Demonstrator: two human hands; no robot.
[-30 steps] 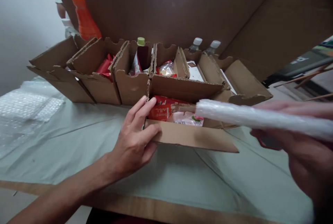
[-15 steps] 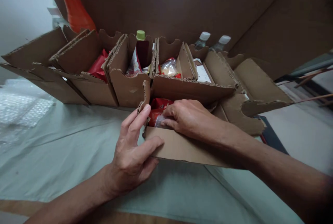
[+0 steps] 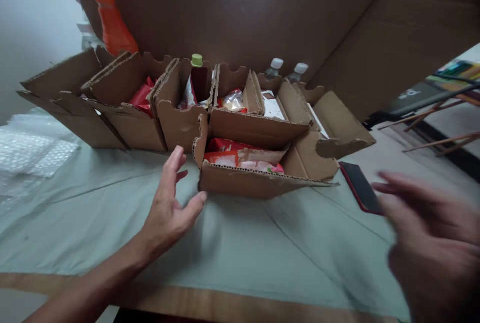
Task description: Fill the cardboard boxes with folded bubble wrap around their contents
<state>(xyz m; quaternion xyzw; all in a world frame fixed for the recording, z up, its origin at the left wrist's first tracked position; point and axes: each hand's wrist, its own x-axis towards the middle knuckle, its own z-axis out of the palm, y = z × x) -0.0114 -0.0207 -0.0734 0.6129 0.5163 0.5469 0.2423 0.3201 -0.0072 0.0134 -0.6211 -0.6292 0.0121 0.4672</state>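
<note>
Over the cloth, my left hand (image 3: 170, 208) is open, its thumb tip by the lower left corner of a small cardboard bin (image 3: 243, 183); whether they touch I cannot tell. Red and pink snack packets (image 3: 247, 158) lie inside that bin, which stands in front of a row of cardboard bins (image 3: 183, 125). At the far right, my right hand (image 3: 431, 233) is blurred, with fingers stretched out and no object visible in it. Closest to its fingertips is a dark phone-like slab with a red edge (image 3: 360, 188), lying on the table.
The back row holds an orange bottle (image 3: 116, 25), a red packet (image 3: 143, 97), a green-capped bottle (image 3: 197, 60) and a clear-wrapped snack (image 3: 234, 101). Two white-capped bottles (image 3: 276, 64) stand behind. Bubble wrap (image 3: 37, 148) lies left. A large cardboard panel (image 3: 232, 8) rises behind.
My right hand has come out of the front bin and swung far right. My left hand has let go of the bin's left side and drawn back. The view has shifted.
</note>
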